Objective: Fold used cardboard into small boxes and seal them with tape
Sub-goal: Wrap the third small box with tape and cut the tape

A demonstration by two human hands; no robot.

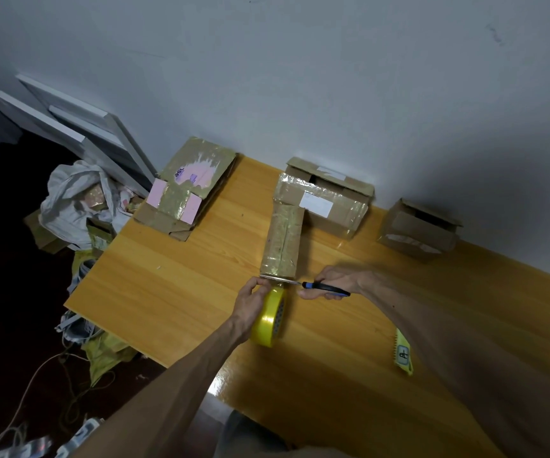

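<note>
A long narrow cardboard box (283, 244), covered in shiny tape, lies on the wooden table (174, 292) with one end toward me. My left hand (250, 304) grips a yellow tape roll (269, 319) just below that end, with a strip of tape stretched up to the box. My right hand (336, 284) holds black-and-blue scissors (325, 287), their tip at the tape strip by the box's near end.
A flattened pink-and-brown box (186, 190) lies at the table's far left. A larger taped box (328, 201) and a small open box (417, 231) stand against the wall. A yellow tag (403, 353) lies at the right. Bags, boards and cords clutter the floor at left.
</note>
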